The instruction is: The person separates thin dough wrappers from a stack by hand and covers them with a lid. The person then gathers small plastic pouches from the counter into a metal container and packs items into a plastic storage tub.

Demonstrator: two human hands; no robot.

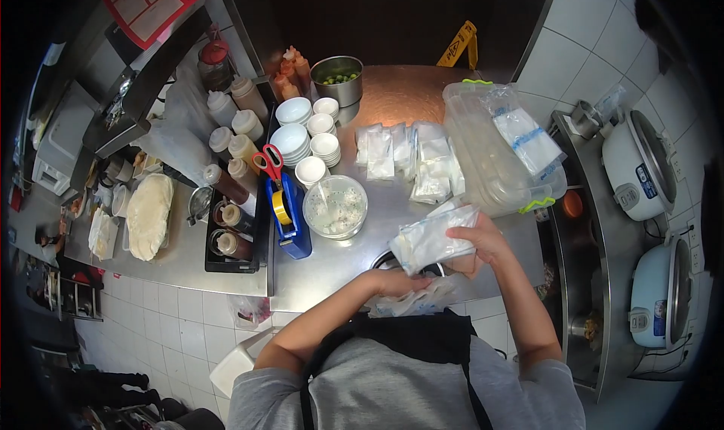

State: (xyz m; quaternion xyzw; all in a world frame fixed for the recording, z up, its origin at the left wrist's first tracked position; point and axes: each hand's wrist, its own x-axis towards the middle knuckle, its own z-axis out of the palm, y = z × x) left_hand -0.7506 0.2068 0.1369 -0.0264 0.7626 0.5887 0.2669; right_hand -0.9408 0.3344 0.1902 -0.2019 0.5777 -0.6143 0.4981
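My right hand is closed around a clear plastic packet with white contents, thumb on top, above the front of the steel table. Lower down, my left hand is closed on a crumpled clear plastic bag near my apron; its fingertips are partly hidden. A dark round-rimmed object shows in part beneath the packet. Behind my hands lie several similar white packets in a loose group. To their right stands a large clear plastic box with green clips, with another packet on its lid.
Left of my hands are a blue tape dispenser with red scissors, a clear tub of speckled liquid, and stacked white bowls. Sauce bottles fill a black tray. Rice cookers stand on the right shelf.
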